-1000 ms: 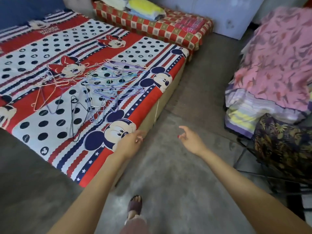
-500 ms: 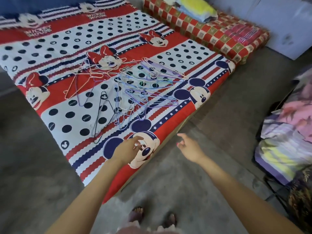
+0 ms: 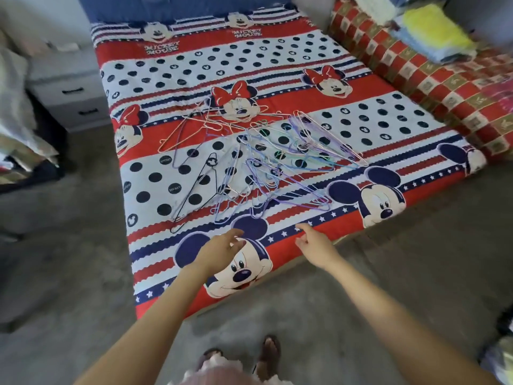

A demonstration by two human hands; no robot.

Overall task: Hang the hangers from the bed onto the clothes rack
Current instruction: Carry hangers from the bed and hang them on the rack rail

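Observation:
A loose pile of several thin wire hangers [image 3: 261, 162], pink, purple, blue and one black [image 3: 194, 195], lies spread on the middle of the bed [image 3: 155, 79], which has a red, white and blue cartoon-mouse sheet. My left hand [image 3: 219, 250] hovers over the bed's near edge, fingers relaxed and empty, just short of the nearest hangers. My right hand [image 3: 313, 244] reaches out beside it over the mattress edge, fingers loosely extended, holding nothing. The clothes rack is out of view.
A second mattress with a red checked cover [image 3: 433, 73] and folded cloths [image 3: 433, 31] lies to the right of the bed. A grey drawer unit [image 3: 72, 93] stands at the left. The floor [image 3: 388, 273] is grey concrete; my sandalled feet [image 3: 266, 354] stand close to the bed.
I have stepped closer and turned left toward the bed; the clothes pile at the right has left the view. Both hands have advanced from over the floor to the bed's edge.

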